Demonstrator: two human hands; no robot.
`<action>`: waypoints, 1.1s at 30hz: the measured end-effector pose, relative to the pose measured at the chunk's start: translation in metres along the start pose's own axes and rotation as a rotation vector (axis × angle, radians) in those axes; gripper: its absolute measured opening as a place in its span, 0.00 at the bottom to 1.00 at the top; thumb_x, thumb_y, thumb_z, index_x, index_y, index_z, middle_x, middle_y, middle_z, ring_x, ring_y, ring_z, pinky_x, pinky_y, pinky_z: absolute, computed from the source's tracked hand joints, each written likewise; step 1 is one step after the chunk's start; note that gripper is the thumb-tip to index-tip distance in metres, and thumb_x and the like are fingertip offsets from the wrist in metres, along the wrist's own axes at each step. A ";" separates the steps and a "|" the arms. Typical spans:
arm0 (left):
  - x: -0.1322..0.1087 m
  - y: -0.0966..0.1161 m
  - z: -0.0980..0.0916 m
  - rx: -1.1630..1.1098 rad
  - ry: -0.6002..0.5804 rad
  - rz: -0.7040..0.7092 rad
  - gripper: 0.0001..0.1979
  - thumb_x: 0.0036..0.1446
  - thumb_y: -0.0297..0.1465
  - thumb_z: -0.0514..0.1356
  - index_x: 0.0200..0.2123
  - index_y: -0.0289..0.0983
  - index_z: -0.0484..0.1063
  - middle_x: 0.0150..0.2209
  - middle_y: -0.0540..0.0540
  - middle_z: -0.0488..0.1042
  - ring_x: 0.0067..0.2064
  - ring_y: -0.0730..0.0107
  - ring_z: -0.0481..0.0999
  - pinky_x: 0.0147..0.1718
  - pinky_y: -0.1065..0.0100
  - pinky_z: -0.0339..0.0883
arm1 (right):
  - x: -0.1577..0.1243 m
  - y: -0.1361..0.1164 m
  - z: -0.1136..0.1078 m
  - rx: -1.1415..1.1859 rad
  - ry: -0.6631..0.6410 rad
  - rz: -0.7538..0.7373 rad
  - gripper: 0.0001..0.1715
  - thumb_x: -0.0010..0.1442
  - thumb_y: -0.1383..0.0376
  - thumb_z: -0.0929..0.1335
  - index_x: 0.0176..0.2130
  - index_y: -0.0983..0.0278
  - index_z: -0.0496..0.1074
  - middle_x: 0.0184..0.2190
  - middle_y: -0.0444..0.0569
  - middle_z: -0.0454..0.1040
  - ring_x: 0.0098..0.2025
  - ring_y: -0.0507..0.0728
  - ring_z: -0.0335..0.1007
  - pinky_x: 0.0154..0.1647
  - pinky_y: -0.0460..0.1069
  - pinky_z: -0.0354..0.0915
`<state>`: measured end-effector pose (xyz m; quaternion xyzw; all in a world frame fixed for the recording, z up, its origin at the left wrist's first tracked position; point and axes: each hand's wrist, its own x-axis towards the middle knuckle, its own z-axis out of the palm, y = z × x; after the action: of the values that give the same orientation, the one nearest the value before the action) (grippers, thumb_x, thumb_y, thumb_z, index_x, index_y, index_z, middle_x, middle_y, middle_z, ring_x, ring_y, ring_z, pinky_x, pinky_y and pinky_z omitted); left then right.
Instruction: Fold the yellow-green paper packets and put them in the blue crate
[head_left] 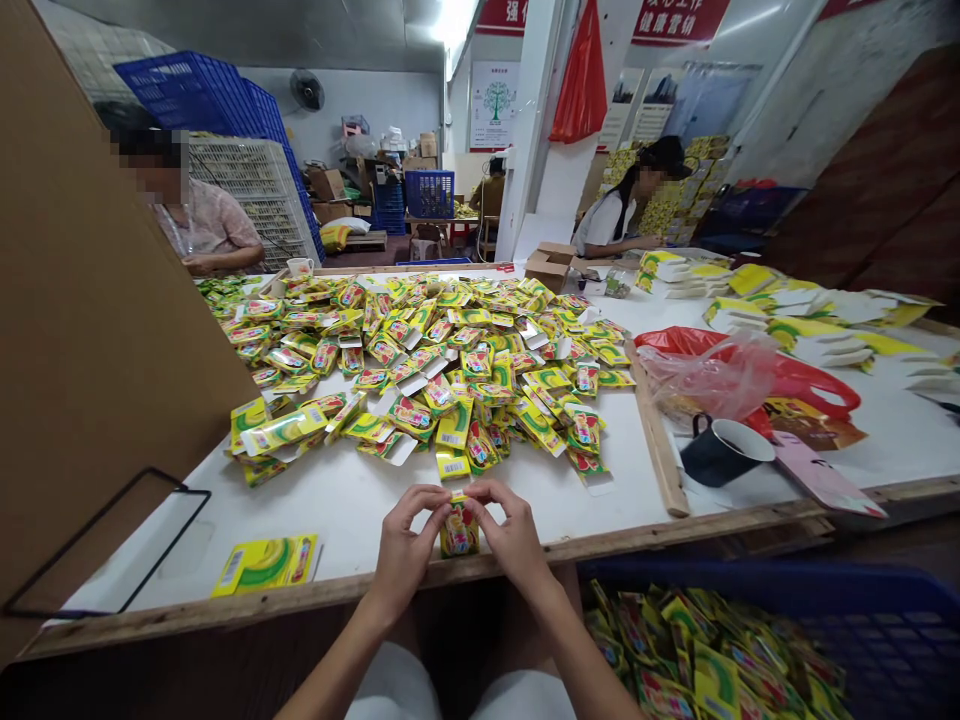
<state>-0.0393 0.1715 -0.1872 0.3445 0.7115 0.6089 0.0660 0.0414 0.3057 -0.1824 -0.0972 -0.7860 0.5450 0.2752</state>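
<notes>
A small yellow and green printed box stands at the table's front edge, between my two hands. My left hand pinches its upper left corner with thumb and forefinger. On the other side, the thumb and forefinger of my right hand grip the upper right corner. Just beyond my fingers, a heap of similar small boxes covers much of the white table; several have white end flaps standing out. A flat yellow and green carton piece lies to the left of my left hand.
A wooden strip divides the table; right of it are a dark mug, a red plastic bag and a pink phone-like object. A blue basket of boxes sits below right. Cardboard rises at left. Two people sit across the table.
</notes>
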 end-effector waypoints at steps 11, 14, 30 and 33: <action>-0.004 0.000 0.001 0.177 -0.019 0.223 0.07 0.59 0.26 0.54 0.39 0.37 0.72 0.40 0.45 0.69 0.44 0.71 0.70 0.43 0.69 0.65 | 0.000 0.008 0.004 -0.020 -0.006 -0.105 0.06 0.59 0.68 0.65 0.33 0.65 0.72 0.33 0.49 0.72 0.38 0.54 0.69 0.41 0.48 0.64; -0.010 -0.001 -0.021 0.296 -0.026 0.278 0.13 0.60 0.26 0.52 0.47 0.41 0.69 0.48 0.44 0.66 0.50 0.71 0.67 0.48 0.69 0.63 | -0.011 -0.006 -0.019 -0.100 0.044 -0.124 0.08 0.60 0.66 0.64 0.33 0.64 0.72 0.34 0.49 0.72 0.40 0.54 0.69 0.42 0.48 0.64; -0.012 -0.006 -0.160 0.216 -0.325 -0.369 0.12 0.53 0.37 0.57 0.36 0.34 0.63 0.35 0.47 0.67 0.37 0.68 0.68 0.37 0.69 0.61 | -0.044 -0.031 -0.068 -0.332 0.089 0.018 0.11 0.60 0.60 0.63 0.38 0.63 0.70 0.40 0.50 0.71 0.45 0.55 0.67 0.46 0.49 0.64; -0.004 0.005 -0.102 -0.363 -0.291 -0.527 0.17 0.53 0.41 0.59 0.38 0.34 0.63 0.31 0.48 0.67 0.30 0.75 0.66 0.31 0.74 0.61 | -0.030 -0.035 -0.011 -0.081 -0.130 0.037 0.16 0.60 0.65 0.63 0.49 0.61 0.65 0.49 0.49 0.67 0.52 0.55 0.62 0.52 0.50 0.61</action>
<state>-0.0871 0.0856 -0.1584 0.2148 0.6393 0.6321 0.3816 0.0777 0.2873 -0.1579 -0.0869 -0.8216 0.5230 0.2094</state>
